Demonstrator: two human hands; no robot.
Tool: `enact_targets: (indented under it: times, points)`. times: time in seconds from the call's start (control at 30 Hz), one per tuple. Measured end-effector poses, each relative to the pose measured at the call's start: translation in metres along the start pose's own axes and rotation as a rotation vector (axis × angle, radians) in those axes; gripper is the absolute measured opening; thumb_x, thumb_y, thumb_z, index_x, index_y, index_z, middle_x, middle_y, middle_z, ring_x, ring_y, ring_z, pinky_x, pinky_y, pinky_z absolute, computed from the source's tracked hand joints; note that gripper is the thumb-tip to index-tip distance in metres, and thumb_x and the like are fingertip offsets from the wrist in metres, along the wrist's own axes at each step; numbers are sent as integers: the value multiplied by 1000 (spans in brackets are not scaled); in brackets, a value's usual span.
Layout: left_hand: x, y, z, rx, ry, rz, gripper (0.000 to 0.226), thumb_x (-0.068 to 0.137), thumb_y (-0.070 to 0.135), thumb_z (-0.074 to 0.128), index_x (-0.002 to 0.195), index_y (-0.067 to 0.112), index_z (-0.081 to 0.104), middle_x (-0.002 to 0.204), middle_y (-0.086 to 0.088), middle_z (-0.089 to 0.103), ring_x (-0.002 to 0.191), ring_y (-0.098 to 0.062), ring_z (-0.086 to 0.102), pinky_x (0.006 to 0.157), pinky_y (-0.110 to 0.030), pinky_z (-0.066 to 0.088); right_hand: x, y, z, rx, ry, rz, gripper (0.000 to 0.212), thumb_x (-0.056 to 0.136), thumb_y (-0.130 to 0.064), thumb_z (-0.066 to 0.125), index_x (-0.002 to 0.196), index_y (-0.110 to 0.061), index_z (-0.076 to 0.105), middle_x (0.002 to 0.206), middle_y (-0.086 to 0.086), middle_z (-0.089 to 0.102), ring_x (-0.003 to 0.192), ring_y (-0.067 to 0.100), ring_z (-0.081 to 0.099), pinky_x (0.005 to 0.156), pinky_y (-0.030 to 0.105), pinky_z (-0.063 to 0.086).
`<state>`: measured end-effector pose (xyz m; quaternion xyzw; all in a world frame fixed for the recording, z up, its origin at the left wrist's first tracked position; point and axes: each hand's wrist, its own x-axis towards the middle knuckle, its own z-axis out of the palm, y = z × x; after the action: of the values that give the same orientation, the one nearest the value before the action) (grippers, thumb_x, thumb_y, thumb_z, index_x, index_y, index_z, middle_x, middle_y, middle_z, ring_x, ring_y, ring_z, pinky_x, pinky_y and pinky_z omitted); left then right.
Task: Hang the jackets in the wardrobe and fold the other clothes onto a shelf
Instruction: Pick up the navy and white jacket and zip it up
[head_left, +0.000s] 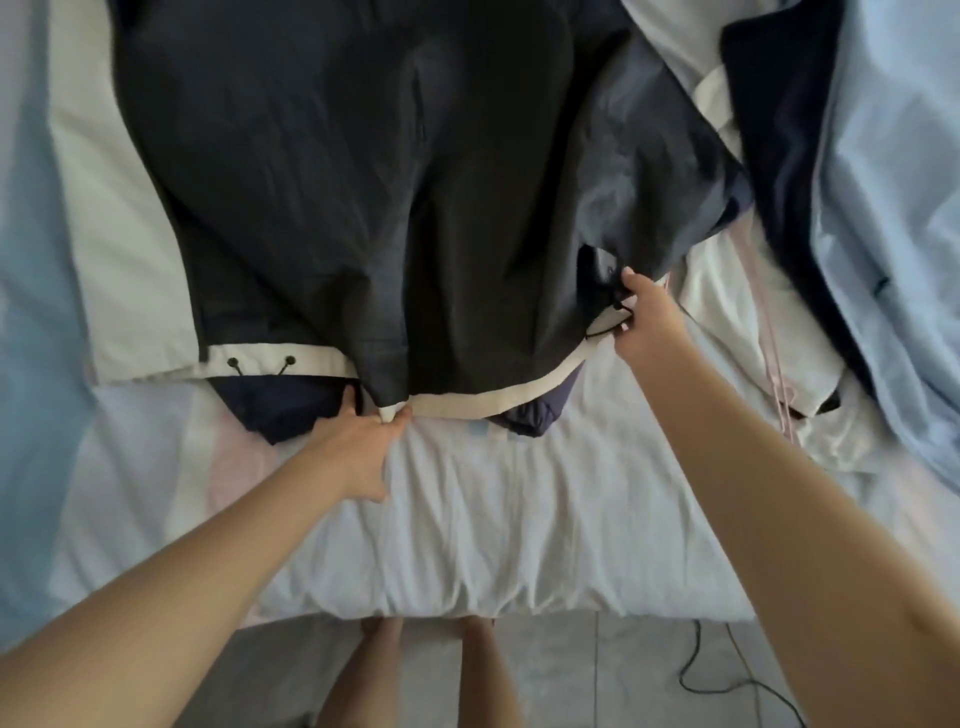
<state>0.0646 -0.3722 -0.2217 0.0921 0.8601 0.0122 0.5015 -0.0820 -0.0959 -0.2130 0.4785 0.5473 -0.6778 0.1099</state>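
Note:
A dark grey jacket (337, 182) with a white hem band and black drawstring toggles lies spread across the bed. My left hand (358, 447) pinches the hem's white corner near the middle, thumb and fingers curled on the fabric. My right hand (641, 317) grips the right end of the hem, where a black cord shows between the fingers. A dark navy lining or second garment (275, 410) peeks out under the hem.
The bed (519, 519) has pale white, pink and blue bedding. A white garment (737, 332) and a navy one (779, 156) lie at the right beside a light blue cover (893, 208). Below the bed's edge are a tiled floor, my feet and a black cable (696, 670).

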Motion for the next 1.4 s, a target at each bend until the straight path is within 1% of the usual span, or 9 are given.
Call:
enact_targets:
  times: [0.1,0.2,0.33,0.5,0.73,0.9,1.0,1.13,1.4]
  points:
    - [-1,3,-6,36,-22,-8,99,82,33,62,151,29,-9,154,-5,27,145,-37,-1,97,-42,43,-19,-21,-15,99,100,-122,13,86,-12,54,99,-9,56,88,5,59,73,17,56,67,28,48]
    - [-2,7,-3,71,-21,-30,96,84,30,59,151,29,-10,155,-5,24,145,-38,-3,102,-43,37,-74,-14,-24,-428,153,-878,5,79,1,47,77,-2,44,92,2,51,87,18,49,80,13,38]
    - [-10,5,-3,-28,46,-9,77,89,26,51,151,36,6,156,-2,19,146,-33,-1,103,-45,31,-120,53,-34,-1336,-489,-1472,18,75,-2,45,66,-11,57,130,6,60,123,31,50,100,33,32]
    - [-25,-30,44,-567,298,117,31,90,8,54,119,14,64,147,10,29,139,-7,12,110,-34,30,-110,137,-75,-1883,-725,-1281,24,68,-15,51,67,-25,72,113,-5,70,106,19,66,107,31,15]
    - [-70,-24,121,-1270,522,-92,33,93,-6,45,99,18,66,107,8,64,103,-4,57,94,-19,39,-146,173,-67,-1954,-522,-677,20,81,-4,53,93,-16,64,118,1,54,106,25,57,86,33,41]
    - [-81,-34,120,-1691,599,-282,24,97,4,44,93,19,62,95,6,66,91,-9,62,81,-22,46,-170,197,-27,-1173,-438,197,23,91,-22,52,81,-4,62,76,4,61,61,16,53,55,25,41]
    - [-65,-65,89,-2007,627,-362,16,96,14,50,109,17,59,102,3,66,93,-10,63,80,-24,48,-177,216,-1,-625,-300,565,33,89,-40,61,98,-8,59,92,5,60,79,17,60,68,26,47]
    - [-30,-115,36,-2360,617,-398,16,95,30,55,106,18,53,105,5,59,82,-3,58,63,-19,44,-187,234,43,-250,-143,638,47,84,-46,67,112,-11,51,79,2,49,65,13,49,67,27,42]
    - [-13,-160,-3,-2421,534,-799,29,82,31,73,73,19,48,62,6,37,45,-4,31,37,-8,30,-186,249,88,-805,29,520,108,60,-80,63,131,-3,42,102,6,52,92,23,58,81,32,48]
